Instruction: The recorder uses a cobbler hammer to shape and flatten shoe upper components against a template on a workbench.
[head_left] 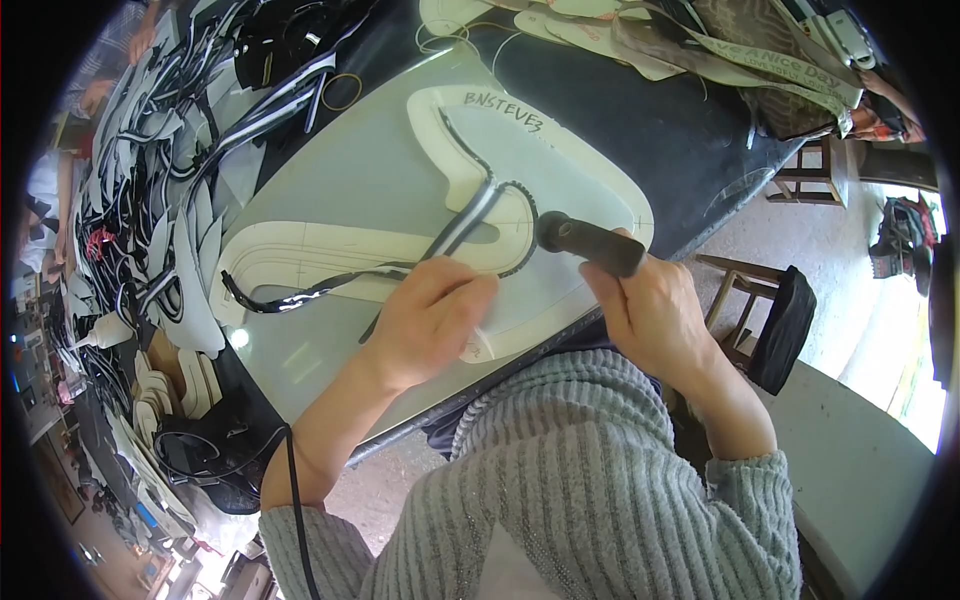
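My right hand (655, 305) is wrapped round a dark hammer (595, 242), its round face beside the curved black edging at the pattern's rounded end. Curled fingers close my left hand (435, 310) near the middle of the cream shoe-part pattern (330, 250); what they pinch is hidden. A grey-and-white striped strip (468, 218) crosses the pattern and runs down to that hand. From the left, a shiny black strip (290, 302) also reaches it. Pattern and strips lie on a pale, smooth board (345, 155).
The board rests on a dark table (600, 90). Heaped strips and cut pieces (180, 150) cover the left side, with a white squeeze bottle (105, 332) near them. Sheet material (640, 40) lies at the far edge. A wooden stool (740, 290) stands at the right. A black cable (297, 500) hangs by my left arm.
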